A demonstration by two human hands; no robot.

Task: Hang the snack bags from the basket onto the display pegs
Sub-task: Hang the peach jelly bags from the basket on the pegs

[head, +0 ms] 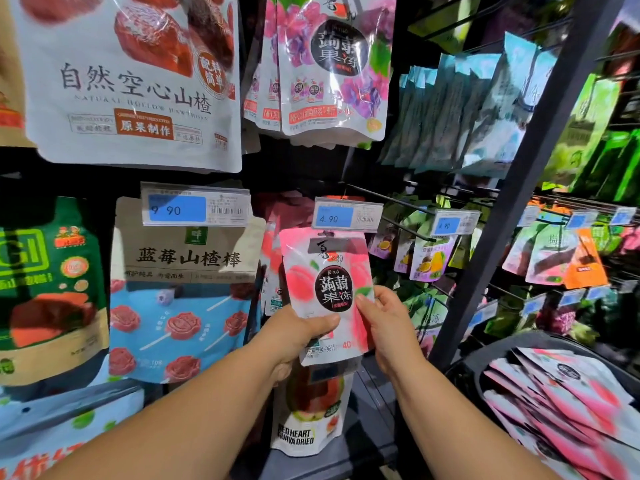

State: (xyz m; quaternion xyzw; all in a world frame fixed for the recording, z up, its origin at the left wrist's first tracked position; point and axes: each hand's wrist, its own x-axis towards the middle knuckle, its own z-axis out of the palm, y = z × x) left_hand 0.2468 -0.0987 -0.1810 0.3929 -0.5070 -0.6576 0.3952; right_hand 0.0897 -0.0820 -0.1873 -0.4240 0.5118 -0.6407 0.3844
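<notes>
A pink peach jelly bag [325,271] is held up against the display, its top edge just under the 4.90 price tag [347,216] at the end of a peg. My left hand [298,336] grips the bag's lower left, thumb across its front. My right hand [384,320] pinches the bag's right edge. More pink bags [273,244] hang behind it on the same peg. The dark basket [485,355] at the lower right holds several more pink bags [568,403]. Whether the bag's hole is on the peg is hidden by the tag.
Large hawthorn bags [131,81] and purple jelly bags [332,64] hang above. A blueberry hawthorn bag [183,289] hangs to the left, a guava bag [311,410] below. A grey upright post [512,209] stands to the right, with bare pegs [391,202] and passion-fruit bags [429,261] beside it.
</notes>
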